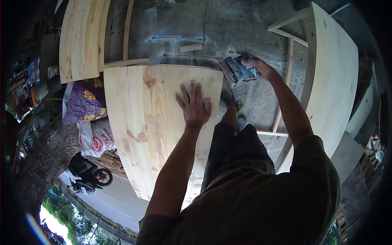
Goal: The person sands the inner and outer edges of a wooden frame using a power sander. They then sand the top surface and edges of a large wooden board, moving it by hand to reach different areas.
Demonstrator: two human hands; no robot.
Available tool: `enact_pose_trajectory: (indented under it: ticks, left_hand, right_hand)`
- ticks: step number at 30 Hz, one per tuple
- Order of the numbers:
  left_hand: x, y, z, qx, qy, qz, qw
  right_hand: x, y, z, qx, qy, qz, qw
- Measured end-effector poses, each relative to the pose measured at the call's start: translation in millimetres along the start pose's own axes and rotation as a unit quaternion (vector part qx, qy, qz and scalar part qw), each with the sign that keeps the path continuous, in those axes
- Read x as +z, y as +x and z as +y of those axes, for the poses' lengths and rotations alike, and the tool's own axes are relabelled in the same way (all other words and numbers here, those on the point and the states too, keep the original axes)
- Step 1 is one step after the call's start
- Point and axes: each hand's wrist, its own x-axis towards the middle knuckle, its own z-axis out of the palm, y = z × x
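My left hand (pixel 194 105) lies flat on a pale wooden panel (pixel 136 122), its fingers spread near the far right corner. The panel shows brown knots and grain streaks running lengthwise. Just past its right edge, my right hand (pixel 261 67) grips a blue, dusty electric sander (pixel 241 70). The sander is tilted on its side, with its flat sanding pad (pixel 227 73) turned toward the panel's edge. My fingers wrap round the far side of its body and are partly hidden.
Another wooden panel on a frame (pixel 335 73) stands to the right, and a further panel (pixel 83 36) at the upper left. A wood offcut (pixel 190 47) lies on the concrete floor (pixel 175 20). Purple (pixel 85 102) and white sacks (pixel 96 139), a tree trunk (pixel 49 151) and a motorcycle (pixel 90 175) are left.
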Motion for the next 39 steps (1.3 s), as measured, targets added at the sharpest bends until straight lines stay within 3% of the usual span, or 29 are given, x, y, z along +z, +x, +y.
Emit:
enact_pose_trajectory:
  ticks: [4, 9, 14, 15, 18, 19, 21, 27, 30, 32, 33, 34, 35, 36, 37, 39]
  left_hand:
    - [-3.9, 0.0, 0.2, -0.014, -0.040, 0.011, 0.999]
    - [-6.7, -1.5, 3.2, -0.044, -0.057, 0.004, 0.997]
    - [-12.6, 0.2, 6.3, -0.076, -0.061, -0.007, 0.995]
    - [-6.6, -2.1, 5.2, -0.069, -0.029, -0.015, 0.997]
    - [-5.2, -2.2, 49.8, -0.199, -0.081, 0.056, 0.975]
    - [-18.1, 1.5, 78.8, -0.230, -0.077, 0.007, 0.970]
    - [1.8, -1.5, 116.0, -0.298, -0.031, -0.005, 0.954]
    - [15.0, 13.0, 133.8, -0.370, -0.010, -0.007, 0.929]
    - [32.7, -10.8, 163.5, -0.573, -0.003, 0.031, 0.819]
    - [54.9, -28.0, 174.6, -0.854, -0.026, 0.057, 0.516]
    - [61.9, -63.3, 163.3, -0.850, -0.279, 0.176, 0.409]
    - [63.6, -96.5, 155.3, -0.771, -0.506, 0.281, 0.266]
    - [26.4, -55.6, 133.6, -0.786, -0.482, 0.386, 0.025]
    - [13.2, -43.7, 128.1, -0.630, -0.593, 0.500, -0.017]
    - [21.5, -46.8, 119.1, -0.582, -0.650, 0.487, -0.037]
    - [10.2, -8.3, 116.2, -0.582, -0.680, 0.439, -0.079]
  right_hand:
    - [-2.3, 42.6, -49.9, 0.091, -0.099, -0.088, 0.987]
    - [0.4, 116.0, -82.7, 0.107, -0.301, -0.165, 0.933]
    - [84.4, 156.0, -127.3, 0.067, -0.379, -0.210, 0.899]
    - [100.0, 168.1, -125.3, 0.017, -0.384, -0.215, 0.898]
    - [139.6, 194.4, -139.0, -0.067, -0.403, -0.242, 0.880]
    - [142.4, 192.0, -142.1, -0.075, -0.412, -0.253, 0.872]
    - [131.0, 174.9, -150.7, -0.054, -0.407, -0.289, 0.865]
    - [37.2, 77.9, -129.0, -0.149, -0.479, -0.251, 0.828]
    - [51.8, 39.9, -134.8, -0.243, -0.530, -0.210, 0.785]
    - [89.0, 39.2, -141.9, -0.278, -0.553, -0.190, 0.762]
    - [117.1, 47.0, -150.3, -0.270, -0.566, -0.190, 0.755]
    - [143.5, 53.3, -155.2, -0.260, -0.580, -0.191, 0.748]
    - [167.5, 67.1, -155.1, -0.289, -0.585, -0.191, 0.733]
    - [191.7, 84.7, -154.1, -0.317, -0.591, -0.193, 0.717]
    - [218.4, 99.2, -157.2, -0.328, -0.607, -0.184, 0.700]
    - [262.7, 137.8, -159.8, -0.373, -0.612, -0.174, 0.675]
